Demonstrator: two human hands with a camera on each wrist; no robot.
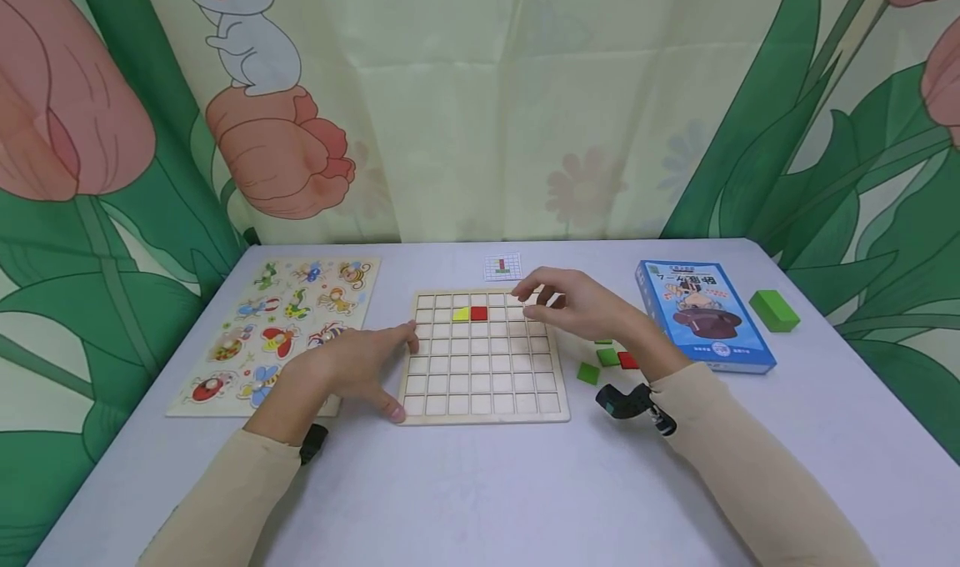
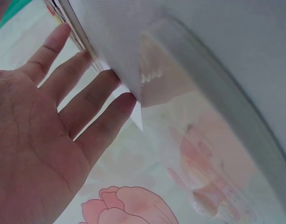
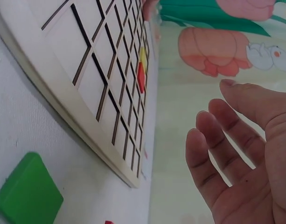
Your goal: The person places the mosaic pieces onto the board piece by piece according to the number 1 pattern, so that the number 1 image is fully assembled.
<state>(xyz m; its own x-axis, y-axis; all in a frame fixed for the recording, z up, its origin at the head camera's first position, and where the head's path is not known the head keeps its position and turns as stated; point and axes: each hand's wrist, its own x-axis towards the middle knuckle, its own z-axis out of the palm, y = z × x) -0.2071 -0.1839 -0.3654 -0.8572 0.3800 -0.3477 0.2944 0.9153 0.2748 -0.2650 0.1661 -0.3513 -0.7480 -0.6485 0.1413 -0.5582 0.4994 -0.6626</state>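
Left hand (image 1: 348, 367), spread wide, touches the left edge of a square pale wooden grid board (image 1: 480, 383); right hand (image 1: 573, 303), loosely curved and holding nothing, hovers over its far right corner. A yellow square tile (image 1: 461, 314) and a red square tile (image 1: 478, 313) lie side by side near the far edge. White tabletop (image 1: 465, 492) borders the near edge. Green square tiles (image 1: 588, 373) and a blue cardboard box (image 1: 705, 313) flank the right; a colourful insect-printed board (image 1: 277, 338) crowds the left.
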